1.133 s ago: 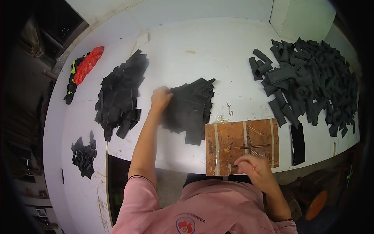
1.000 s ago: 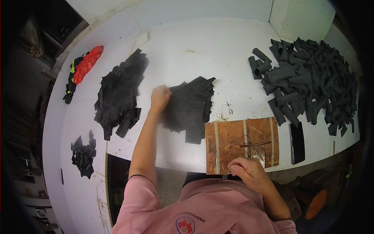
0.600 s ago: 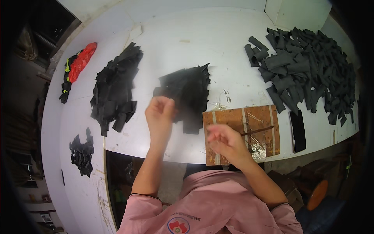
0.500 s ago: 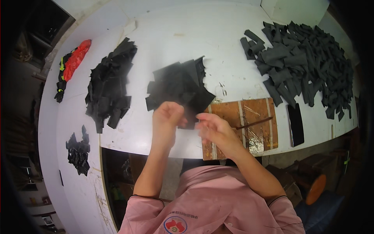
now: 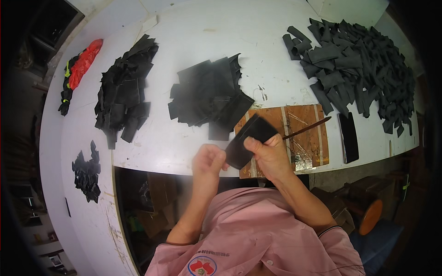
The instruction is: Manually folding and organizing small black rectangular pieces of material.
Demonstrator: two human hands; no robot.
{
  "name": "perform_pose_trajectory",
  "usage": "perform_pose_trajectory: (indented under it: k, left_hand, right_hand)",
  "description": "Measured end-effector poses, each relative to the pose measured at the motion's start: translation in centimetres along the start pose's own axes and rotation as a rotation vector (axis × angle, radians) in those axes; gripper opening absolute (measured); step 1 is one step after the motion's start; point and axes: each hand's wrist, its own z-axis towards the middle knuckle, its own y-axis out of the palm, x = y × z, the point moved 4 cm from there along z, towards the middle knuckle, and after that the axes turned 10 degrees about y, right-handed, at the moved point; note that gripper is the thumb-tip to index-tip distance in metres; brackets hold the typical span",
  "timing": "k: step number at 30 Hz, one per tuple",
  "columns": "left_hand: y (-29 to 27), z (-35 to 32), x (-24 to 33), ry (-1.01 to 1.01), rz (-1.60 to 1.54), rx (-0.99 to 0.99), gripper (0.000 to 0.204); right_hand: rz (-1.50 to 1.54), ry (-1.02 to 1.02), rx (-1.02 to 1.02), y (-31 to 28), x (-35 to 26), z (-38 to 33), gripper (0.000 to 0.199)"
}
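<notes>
Head view: one black flat piece (image 5: 248, 140), held above the near edge of the white bench (image 5: 202, 41), in front of the wooden board (image 5: 301, 138). Left hand (image 5: 208, 162), grip pinching the piece's lower left corner; right hand (image 5: 269, 154), grip pinching its right edge, and a thin dark stick (image 5: 307, 128) runs out from this hand across the board. Behind: loose stack of like black pieces (image 5: 209, 96), second black stack (image 5: 124, 92) to its left, small black scraps (image 5: 86, 171), large heap of dark strips (image 5: 359, 64) far right, a dark phone-like slab (image 5: 348, 136), red-and-black bundle (image 5: 76, 71). Step judged: one piece taken up for working; next probably calls for steadying it over the board.
</notes>
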Motion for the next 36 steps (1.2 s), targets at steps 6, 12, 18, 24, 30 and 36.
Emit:
perform_pose_trajectory:
  k: [6, 12, 18, 24, 30, 36]
  left_hand:
    - [1.3, 1.4, 3.5, 0.138, 0.300, -0.131, 0.031]
    - [3.7, 2.1, 6.4, -0.114, 0.193, -0.671, 0.025]
    - [4.1, 2.5, 7.7, -0.183, 0.480, -0.840, 0.009]
    - [4.1, 2.0, 8.2, -0.017, 0.732, -1.043, 0.011]
    - [3.8, 1.0, 8.3, 0.013, 0.833, -1.106, 0.012]
    - [3.5, 0.2, 7.0, -0.024, 0.752, -0.960, 0.006]
  right_hand:
    - [-0.557, 0.069, 0.004, -0.2, -1.0, -1.6, 0.021]
    - [-0.921, 0.047, -0.219, 0.5, -1.2, -2.3, 0.029]
    - [-1.089, 0.117, -0.376, 1.4, -1.9, -2.8, 0.031]
    - [-1.184, 0.142, -0.524, 1.7, -1.4, -2.7, 0.039]
    - [-1.211, 0.163, -0.616, 1.5, 0.0, -2.6, 0.044]
    - [-1.296, 0.290, -0.711, 1.5, 0.4, -2.6, 0.041]
